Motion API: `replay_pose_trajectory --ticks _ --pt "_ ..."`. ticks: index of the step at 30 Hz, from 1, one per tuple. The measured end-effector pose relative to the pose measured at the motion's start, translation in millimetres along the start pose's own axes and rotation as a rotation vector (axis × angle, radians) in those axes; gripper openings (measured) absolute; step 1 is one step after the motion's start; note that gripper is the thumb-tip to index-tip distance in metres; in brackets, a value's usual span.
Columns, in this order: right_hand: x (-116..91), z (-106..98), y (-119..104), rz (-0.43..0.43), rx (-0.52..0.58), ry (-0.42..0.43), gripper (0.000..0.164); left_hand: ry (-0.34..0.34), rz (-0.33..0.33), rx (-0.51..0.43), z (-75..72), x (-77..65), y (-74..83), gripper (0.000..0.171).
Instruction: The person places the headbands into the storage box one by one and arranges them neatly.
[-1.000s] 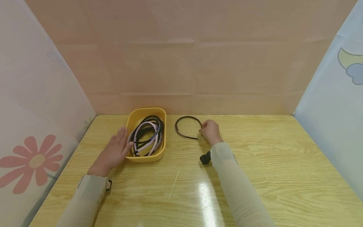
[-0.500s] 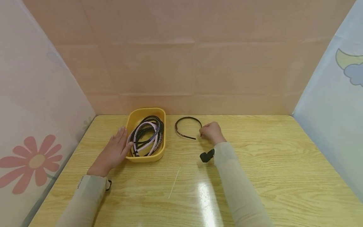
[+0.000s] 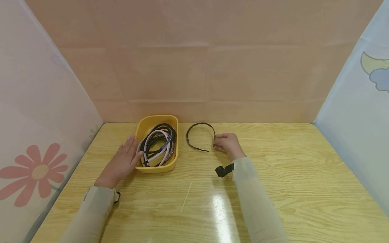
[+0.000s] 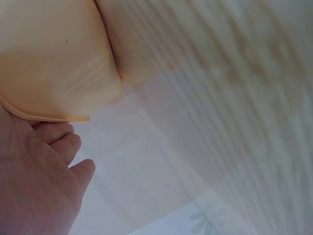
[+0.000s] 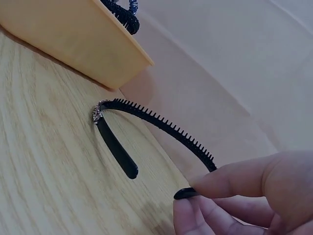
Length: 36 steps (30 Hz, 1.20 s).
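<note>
One end of a thin black headband (image 3: pixel 200 123) is pinched between the thumb and fingers of my right hand (image 3: pixel 229 145). Up close in the right wrist view, the headband (image 5: pixel 164 128) has a row of small teeth and a glittery patch on its band; its other end is free. My left hand (image 3: pixel 120 165) lies with straight fingers along the left rim of a yellow bin (image 3: pixel 157 170). Inside the bin is a heap of several headbands (image 3: pixel 158 143), black, pink and dark glittery. The left wrist view shows the fingers (image 4: pixel 63 142) against the bin wall (image 4: pixel 54 63).
The wooden table (image 3: pixel 291 175) ends at a pinkish back cloth (image 3: pixel 206 74). Side cloths stand to the left, with a pink flower (image 3: pixel 39 172), and to the right, with a moon and cloud. A black wrist camera (image 3: pixel 224 170) juts from the right sleeve.
My right hand has shifted slightly right and turned, and the headband has tilted so its teeth show. The left hand and the bin have stayed in place.
</note>
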State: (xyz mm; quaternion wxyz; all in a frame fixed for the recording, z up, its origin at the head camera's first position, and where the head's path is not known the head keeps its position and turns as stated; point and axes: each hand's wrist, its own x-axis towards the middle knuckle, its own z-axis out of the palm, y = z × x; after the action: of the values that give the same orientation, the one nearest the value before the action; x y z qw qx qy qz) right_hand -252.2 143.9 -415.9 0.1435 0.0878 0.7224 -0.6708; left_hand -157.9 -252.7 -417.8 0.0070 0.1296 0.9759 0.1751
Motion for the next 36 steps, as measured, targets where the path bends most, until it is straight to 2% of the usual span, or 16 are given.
replay_pose_trajectory --ticks 12,21,30,36 --pt "-9.6 -0.1 1.3 -0.095 0.052 0.068 0.039 -0.008 0.004 0.006 -2.3 -0.7 1.9 0.075" --pt "-20.5 6.1 -8.8 -0.12 0.162 0.076 0.042 -0.004 0.009 0.003 -2.6 -0.8 2.4 0.075" --pt "-28.5 17.2 -15.8 -0.2 0.25 0.03 0.037 0.002 0.005 0.01 -1.4 -0.8 2.8 0.075" --pt "-33.6 29.0 -18.9 -0.19 0.293 -0.031 0.036 0.002 0.006 0.014 -2.3 -1.0 3.4 0.075"
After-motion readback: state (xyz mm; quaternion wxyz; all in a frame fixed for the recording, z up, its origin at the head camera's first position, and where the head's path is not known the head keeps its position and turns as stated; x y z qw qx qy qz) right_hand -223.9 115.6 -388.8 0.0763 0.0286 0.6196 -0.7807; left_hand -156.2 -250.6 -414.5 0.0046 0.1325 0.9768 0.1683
